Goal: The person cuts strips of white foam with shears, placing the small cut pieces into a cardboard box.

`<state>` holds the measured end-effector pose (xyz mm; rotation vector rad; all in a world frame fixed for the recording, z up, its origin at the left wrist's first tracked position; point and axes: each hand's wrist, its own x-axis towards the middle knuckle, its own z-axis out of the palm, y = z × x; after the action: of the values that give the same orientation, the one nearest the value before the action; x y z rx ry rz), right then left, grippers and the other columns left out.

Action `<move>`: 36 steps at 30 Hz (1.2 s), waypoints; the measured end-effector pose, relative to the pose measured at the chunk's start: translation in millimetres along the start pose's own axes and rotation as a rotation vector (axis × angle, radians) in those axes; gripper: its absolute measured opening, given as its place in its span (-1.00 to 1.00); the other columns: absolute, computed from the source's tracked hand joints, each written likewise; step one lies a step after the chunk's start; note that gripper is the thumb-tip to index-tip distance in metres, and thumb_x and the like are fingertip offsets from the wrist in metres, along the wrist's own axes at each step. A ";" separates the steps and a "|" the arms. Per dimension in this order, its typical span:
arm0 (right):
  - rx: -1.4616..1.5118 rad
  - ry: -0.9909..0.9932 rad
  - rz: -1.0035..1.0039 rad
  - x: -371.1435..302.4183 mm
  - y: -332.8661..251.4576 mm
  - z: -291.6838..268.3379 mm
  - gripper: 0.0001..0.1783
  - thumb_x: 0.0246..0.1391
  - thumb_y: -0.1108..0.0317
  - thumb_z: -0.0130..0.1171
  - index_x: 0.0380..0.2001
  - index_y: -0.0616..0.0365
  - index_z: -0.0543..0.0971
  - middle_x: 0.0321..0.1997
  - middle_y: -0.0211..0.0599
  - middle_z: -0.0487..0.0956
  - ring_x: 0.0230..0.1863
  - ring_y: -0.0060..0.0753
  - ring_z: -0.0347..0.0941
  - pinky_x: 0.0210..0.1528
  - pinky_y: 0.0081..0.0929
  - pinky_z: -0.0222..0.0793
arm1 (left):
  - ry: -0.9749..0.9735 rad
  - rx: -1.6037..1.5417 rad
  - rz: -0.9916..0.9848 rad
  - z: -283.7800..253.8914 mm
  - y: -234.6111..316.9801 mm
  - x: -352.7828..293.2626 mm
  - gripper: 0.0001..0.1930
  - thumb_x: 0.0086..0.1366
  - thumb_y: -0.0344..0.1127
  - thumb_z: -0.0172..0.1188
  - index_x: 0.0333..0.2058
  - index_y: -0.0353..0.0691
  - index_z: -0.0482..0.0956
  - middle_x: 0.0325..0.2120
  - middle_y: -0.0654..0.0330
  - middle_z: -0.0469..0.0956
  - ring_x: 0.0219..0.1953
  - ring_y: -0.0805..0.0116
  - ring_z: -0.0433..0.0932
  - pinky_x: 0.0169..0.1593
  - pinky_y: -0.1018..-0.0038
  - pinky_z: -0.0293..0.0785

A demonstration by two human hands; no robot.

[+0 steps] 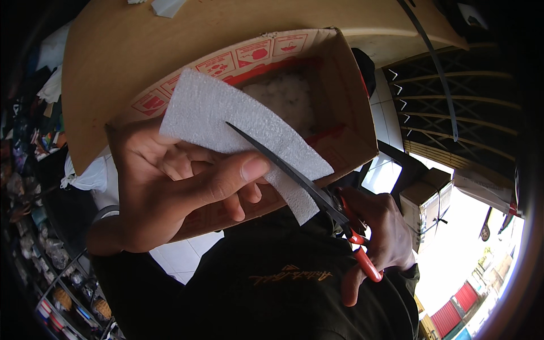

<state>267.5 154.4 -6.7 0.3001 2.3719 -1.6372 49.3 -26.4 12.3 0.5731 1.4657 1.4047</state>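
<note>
My left hand (170, 178) pinches a white sheet of packing foam (209, 105) between thumb and fingers. In my right hand (382, 226) is a pair of scissors (303, 181) with dark blades and red handles. The blades lie across the foam, pointing up and to the left. A narrow strip at the foam's lower right hangs apart from the main piece, split along a cut. Beneath both hands stands an open cardboard box (354, 107) with red print. White fluffy-looking material (283, 96) lies inside it, partly hidden by the foam.
Behind the box is a tan tabletop (113, 62) with white scraps (167, 7) at its far edge. A white plastic bag (88, 175) sits at the left, near shelves crowded with goods. At the right are a taped carton (428, 198) and a folding metal gate (459, 102).
</note>
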 end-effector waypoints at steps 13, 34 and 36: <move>-0.117 0.071 -0.014 -8.9 4.4 3.2 -0.16 -0.52 -0.18 0.55 -0.33 0.36 0.53 -0.76 -0.42 0.38 -0.77 -0.39 0.33 -0.67 -0.50 0.17 | 0.029 -0.016 0.117 -3.2 -7.7 -1.1 -0.80 0.23 -0.53 0.11 -0.21 -0.56 0.44 -0.44 -0.14 0.58 -0.47 0.22 0.63 -0.54 0.52 0.61; -0.114 0.117 0.034 -3.8 8.5 13.6 -0.05 -0.85 -0.29 0.55 -0.47 0.31 0.46 -0.76 -0.41 0.25 -0.74 -0.50 0.13 -0.65 -0.47 0.06 | -0.048 0.099 -0.176 -2.7 2.6 2.1 -0.86 0.22 -0.58 0.11 -0.26 -0.56 0.47 -0.45 -0.13 0.60 -0.50 0.30 0.63 -0.55 0.56 0.57; -0.179 0.070 -0.022 -2.1 6.6 7.7 -0.09 -0.55 -0.18 0.56 -0.27 0.40 0.52 -0.77 -0.38 0.31 -0.78 -0.44 0.27 -0.67 -0.47 0.15 | -0.072 0.118 -0.146 -4.9 -2.0 2.9 -0.85 0.24 -0.56 0.10 -0.25 -0.57 0.47 -0.44 -0.13 0.60 -0.48 0.29 0.63 -0.55 0.56 0.57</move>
<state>272.1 149.5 -14.6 0.3022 2.5607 -1.4328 44.4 -26.7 8.7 0.5727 1.5084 1.1791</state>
